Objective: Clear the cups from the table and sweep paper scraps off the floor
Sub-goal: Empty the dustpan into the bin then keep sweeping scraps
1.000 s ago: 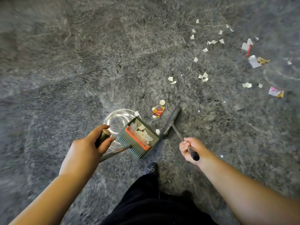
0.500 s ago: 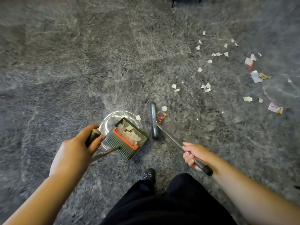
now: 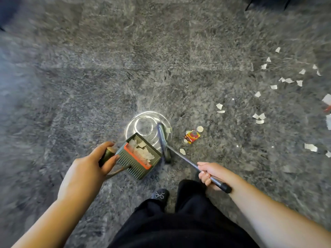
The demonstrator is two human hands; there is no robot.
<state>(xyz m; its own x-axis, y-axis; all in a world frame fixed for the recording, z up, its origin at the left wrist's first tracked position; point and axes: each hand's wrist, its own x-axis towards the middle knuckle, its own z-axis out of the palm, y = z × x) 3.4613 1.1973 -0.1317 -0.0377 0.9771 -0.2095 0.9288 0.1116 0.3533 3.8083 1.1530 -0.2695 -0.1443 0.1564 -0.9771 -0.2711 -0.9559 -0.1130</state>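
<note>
A shaggy grey carpet (image 3: 89,77) fills nearly the whole frame, and its upper left and centre give wide open room, while a dark object cuts into the upper right corner. The person's black trousers (image 3: 179,226) and one dark shoe (image 3: 160,195) take up the bottom centre. Just above them, in the middle of the frame, sits the green dustpan (image 3: 141,156) with an orange strip across it and paper pieces inside; its open mouth faces the upper right and its comb edge the lower left. The left hand (image 3: 86,169) grips the dustpan's handle at centre left. Partly behind the dustpan lies a clear round dish (image 3: 143,124) on the carpet. The broom (image 3: 180,156) has its long handle running from the lower right up to the left, where its blurred head lies nearly upright beside the dustpan's right edge and over the dish. The right hand (image 3: 209,173) is closed around the broom handle near its black end. A red and yellow wrapper (image 3: 192,137) lies just right of the broom head. Paper scraps (image 3: 258,119) are scattered across the right side of the frame, reaching the right edge.
</note>
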